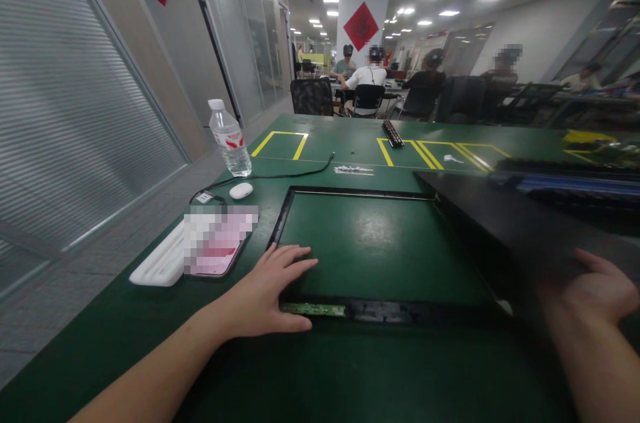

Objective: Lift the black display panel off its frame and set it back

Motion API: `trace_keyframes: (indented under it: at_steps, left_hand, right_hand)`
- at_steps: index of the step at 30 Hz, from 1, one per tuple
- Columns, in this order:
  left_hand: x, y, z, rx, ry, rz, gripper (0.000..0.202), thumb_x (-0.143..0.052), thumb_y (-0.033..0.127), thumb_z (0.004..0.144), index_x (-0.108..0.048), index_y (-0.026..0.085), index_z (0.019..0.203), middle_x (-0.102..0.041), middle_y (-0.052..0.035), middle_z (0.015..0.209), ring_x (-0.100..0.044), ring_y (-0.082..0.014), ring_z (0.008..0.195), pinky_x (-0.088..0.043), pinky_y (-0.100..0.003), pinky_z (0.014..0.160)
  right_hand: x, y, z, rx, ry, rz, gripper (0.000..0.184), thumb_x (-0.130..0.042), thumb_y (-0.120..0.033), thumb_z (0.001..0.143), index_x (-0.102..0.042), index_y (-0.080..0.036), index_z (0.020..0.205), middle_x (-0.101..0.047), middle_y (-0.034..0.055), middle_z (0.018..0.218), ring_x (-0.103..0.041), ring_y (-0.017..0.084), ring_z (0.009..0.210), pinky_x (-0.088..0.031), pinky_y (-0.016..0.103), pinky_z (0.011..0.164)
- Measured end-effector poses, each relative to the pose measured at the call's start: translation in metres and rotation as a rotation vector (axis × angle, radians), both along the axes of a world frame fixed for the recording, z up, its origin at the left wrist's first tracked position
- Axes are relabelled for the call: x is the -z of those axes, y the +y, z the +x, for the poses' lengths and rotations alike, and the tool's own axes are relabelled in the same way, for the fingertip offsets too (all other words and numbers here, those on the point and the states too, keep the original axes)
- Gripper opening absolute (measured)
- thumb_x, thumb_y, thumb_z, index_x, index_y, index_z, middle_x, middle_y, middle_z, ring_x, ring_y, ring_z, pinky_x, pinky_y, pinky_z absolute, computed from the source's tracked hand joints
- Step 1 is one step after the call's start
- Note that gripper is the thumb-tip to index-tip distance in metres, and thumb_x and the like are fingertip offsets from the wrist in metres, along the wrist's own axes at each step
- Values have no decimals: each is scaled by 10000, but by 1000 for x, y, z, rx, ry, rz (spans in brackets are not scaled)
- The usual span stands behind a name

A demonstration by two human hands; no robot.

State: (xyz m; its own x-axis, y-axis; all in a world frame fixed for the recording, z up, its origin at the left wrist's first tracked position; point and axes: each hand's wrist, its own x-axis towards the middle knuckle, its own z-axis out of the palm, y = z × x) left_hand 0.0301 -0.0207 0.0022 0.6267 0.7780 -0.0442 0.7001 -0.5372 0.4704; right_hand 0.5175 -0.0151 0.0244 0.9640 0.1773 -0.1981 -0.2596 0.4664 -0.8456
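A thin black rectangular frame (400,309) lies flat on the green table, its middle open to the tabletop. Along its near bar a narrow green circuit board (317,309) shows at the left end. My left hand (273,289) rests on the frame's near left corner, fingers spread. Over the right side of the frame, a large dark flat panel (505,223) is raised and tilted. My right hand (595,289) grips that panel near its right part; motion blurs it, and some of its fingers are hidden.
A white power bank (157,263) and a phone (225,249) lie left of the frame, near a white earbud case (241,191), a black cable (285,175) and a water bottle (231,143). A black strip (393,134) lies farther back. People sit beyond the table.
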Motion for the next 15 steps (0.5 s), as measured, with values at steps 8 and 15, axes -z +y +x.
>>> trace_keyframes:
  at_steps: [8,15]
  left_hand:
    - [-10,-1,2,-1,0,-41,948,-808,656,805,-479,307,1623,-413,-149,1722,-329,-463,1581,-130,-746,1270]
    - [-10,-2,3,10,8,-43,942,-819,636,801,-497,280,1611,-413,-168,1718,-334,-467,1577,-117,-752,1266]
  right_hand:
    - [-2,5,4,-47,168,-43,280,-470,23,648,-638,-182,739,-708,75,1047,-716,143,849,-647,256,646]
    - [18,13,17,-91,238,-102,268,-481,19,635,-621,-175,755,-723,99,1056,-718,176,890,-645,322,647]
